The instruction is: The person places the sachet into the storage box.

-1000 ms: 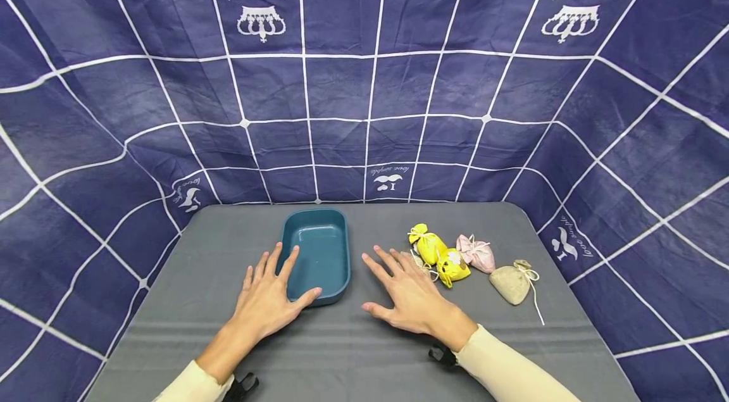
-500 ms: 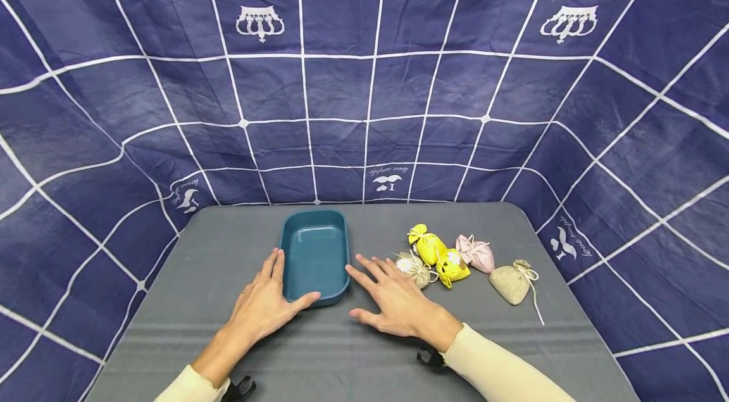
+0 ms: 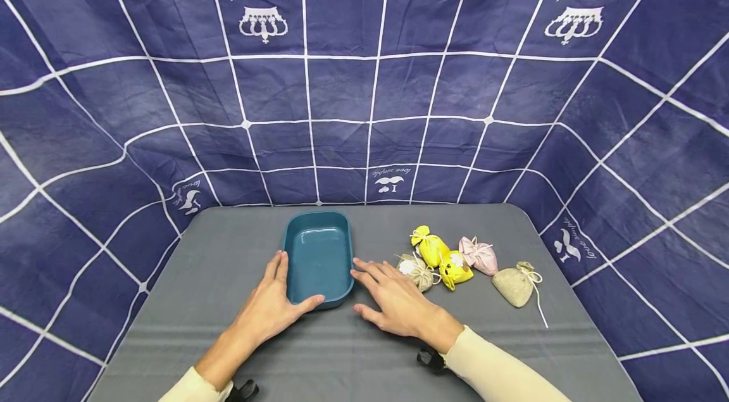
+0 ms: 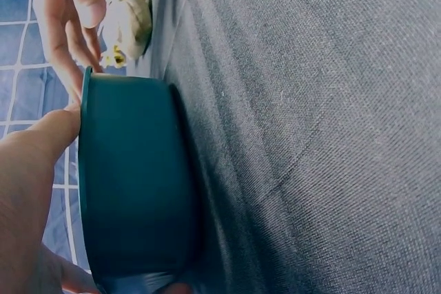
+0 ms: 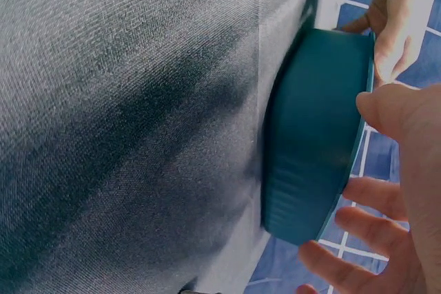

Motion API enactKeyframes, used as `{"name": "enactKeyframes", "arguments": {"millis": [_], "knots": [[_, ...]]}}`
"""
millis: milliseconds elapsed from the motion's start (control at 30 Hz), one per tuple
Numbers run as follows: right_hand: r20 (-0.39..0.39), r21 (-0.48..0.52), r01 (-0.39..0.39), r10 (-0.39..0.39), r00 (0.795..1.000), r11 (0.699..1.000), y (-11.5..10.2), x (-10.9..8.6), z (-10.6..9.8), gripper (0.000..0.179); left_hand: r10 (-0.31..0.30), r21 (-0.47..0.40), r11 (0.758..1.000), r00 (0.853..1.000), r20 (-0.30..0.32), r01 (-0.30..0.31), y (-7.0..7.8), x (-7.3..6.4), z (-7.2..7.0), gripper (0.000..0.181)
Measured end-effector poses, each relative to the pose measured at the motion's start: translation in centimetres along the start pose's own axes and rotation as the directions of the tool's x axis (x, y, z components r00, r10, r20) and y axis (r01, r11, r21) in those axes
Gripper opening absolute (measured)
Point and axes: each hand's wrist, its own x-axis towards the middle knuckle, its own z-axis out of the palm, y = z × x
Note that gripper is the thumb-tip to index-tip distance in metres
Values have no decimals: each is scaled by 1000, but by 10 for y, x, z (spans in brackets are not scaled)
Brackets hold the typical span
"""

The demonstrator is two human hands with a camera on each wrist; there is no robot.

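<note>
A teal rectangular box (image 3: pixel 319 259) with an open top and rounded corners stands on the grey cloth. My left hand (image 3: pixel 267 310) lies at its near left corner, thumb at the near rim and fingers along the left wall. On the other side, my right hand (image 3: pixel 398 304) has spread, nearly straight fingers with the tips right at the right wall. The right wrist view shows that hand's thumb (image 5: pixel 379 111) near the rim. Close beyond the right hand lies a beige drawstring pouch (image 3: pixel 418 273) with a white flower.
Two yellow pouches (image 3: pixel 431 250) lie beside the flowered one. Farther right are a pink pouch (image 3: pixel 480 256) and a plain beige pouch (image 3: pixel 514 286) with a trailing cord. Blue cloth with white grid lines (image 3: pixel 342 85) hangs behind and at both sides of the grey table (image 3: pixel 228 231).
My right hand has moved left to the box's right wall, uncovering the flowered pouch. The left hand's fingers have drawn together and come to the left wall. The box has barely shifted.
</note>
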Motion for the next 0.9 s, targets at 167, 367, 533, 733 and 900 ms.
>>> {"name": "enactKeyframes", "arguments": {"millis": [167,367,533,733,900], "knots": [[-21,18,11,-10,1000,1000,-1,-7,1,67,9,-36,999,1000,9,-9,2,-2,3,144],[-35,26,14,-13,999,1000,1,-17,2,65,9,-61,998,999,37,-6,5,-5,7,146],[-28,36,26,-25,999,999,3,-20,-2,63,17,-59,998,999,29,-15,9,-6,7,146],[-65,37,39,-37,997,999,9,-25,-8,56,42,-70,997,999,21,-40,17,-2,11,146],[-79,32,32,-30,996,999,16,-32,-12,52,55,-74,996,998,16,-54,25,2,19,145]]}}
